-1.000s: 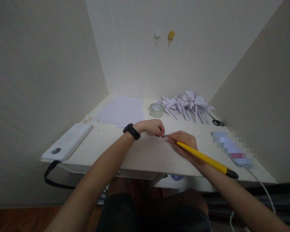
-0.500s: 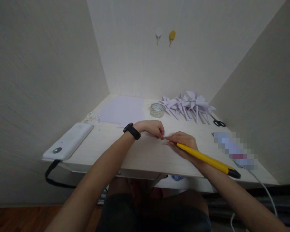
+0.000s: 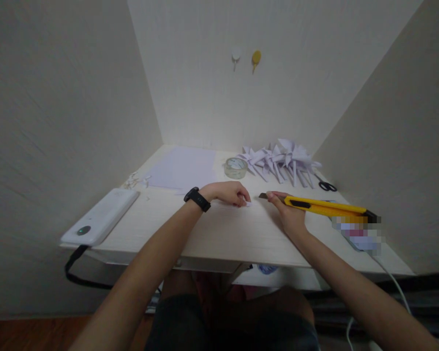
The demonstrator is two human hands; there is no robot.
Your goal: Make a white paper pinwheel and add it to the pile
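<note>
1. Clock directions run from the small white piece (image 3: 248, 204), with twelve o'clock towards the back wall; it lies near the middle of the tabletop (image 3: 219, 236).
2. The left hand (image 3: 231, 193) has its fingertips pinched on that piece, coming in from nine o'clock, with a black watch (image 3: 197, 198) on its wrist.
3. The right hand (image 3: 286, 208), at three o'clock, is closed on the yellow utility knife (image 3: 325, 206) near its blade end; the hands are apart.
4. The knife's blade (image 3: 263, 196) points towards nine, near the white piece but not touching it.
5. Paper sheets (image 3: 183, 168) lie at ten, a tape roll (image 3: 236, 168) between eleven and twelve.
6. Folded paper pinwheels (image 3: 287, 158) are heaped at one, beside the tape.
7. Black-handled scissors (image 3: 328, 186) lie between two and three, well apart from the piece.
8. A white device (image 3: 100, 217) rests at nine, at the tabletop's edge.
</note>
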